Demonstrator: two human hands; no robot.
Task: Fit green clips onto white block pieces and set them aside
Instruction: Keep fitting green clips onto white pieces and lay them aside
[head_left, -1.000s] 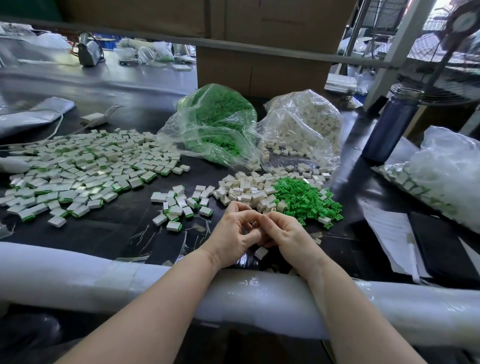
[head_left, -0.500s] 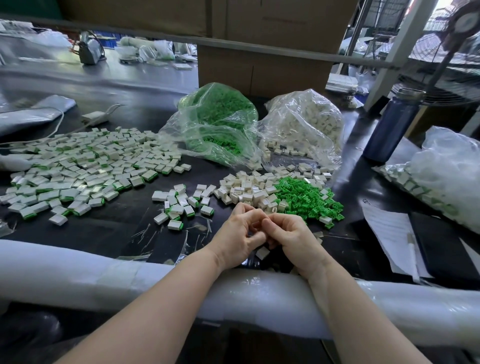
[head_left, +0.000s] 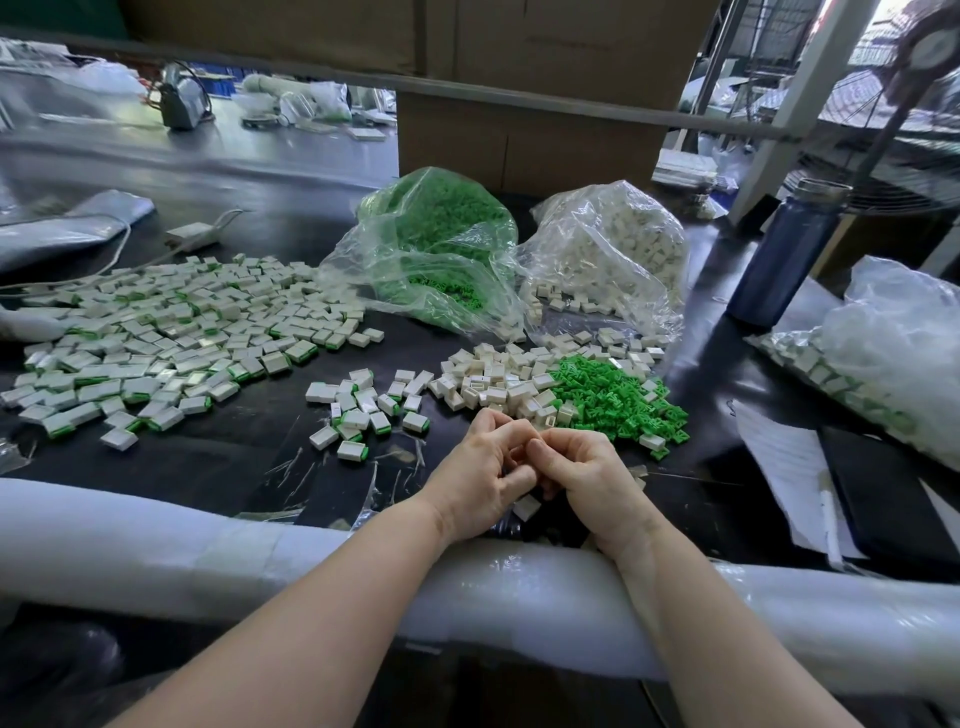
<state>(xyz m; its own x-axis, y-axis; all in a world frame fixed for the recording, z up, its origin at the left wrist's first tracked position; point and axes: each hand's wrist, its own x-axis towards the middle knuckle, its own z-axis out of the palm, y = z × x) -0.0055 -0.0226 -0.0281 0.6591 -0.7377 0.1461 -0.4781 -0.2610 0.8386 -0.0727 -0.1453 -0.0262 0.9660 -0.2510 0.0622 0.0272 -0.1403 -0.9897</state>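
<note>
Whatever piece is being worked is hidden: the left hand (head_left: 480, 475) and right hand (head_left: 592, 475) are pressed together with fingers curled inward, knuckles touching, so I cannot tell what they clamp, though the pose suggests a green clip being pushed into a white block between the fingertips. 1 loose white block (head_left: 526, 506) lies on the desk (head_left: 234, 462) just below the meeting of the hands, half covered by them.

Just beyond the hands sit the feed piles, close enough to be picked from without reaching: bare white blocks (head_left: 493, 382) on the left and green clips (head_left: 613, 397) touching them on the right. A small cluster of finished pieces (head_left: 363, 410), white with a green edge, lies to the left of the hands, likely a drop spot near the left hand. Further left spreads the large finished pile (head_left: 156, 343).

Behind the piles, 2 clear bags lie open toward the worker: the green bag (head_left: 436, 249) and the white bag (head_left: 608, 249), spilling stock forward. A blue bottle (head_left: 784, 254) stands at the right, and another bag (head_left: 893, 353) of parts beside papers (head_left: 779, 473). Both forearms rest on a white padded roll (head_left: 156, 551) along the desk edge, probably to cushion them
</note>
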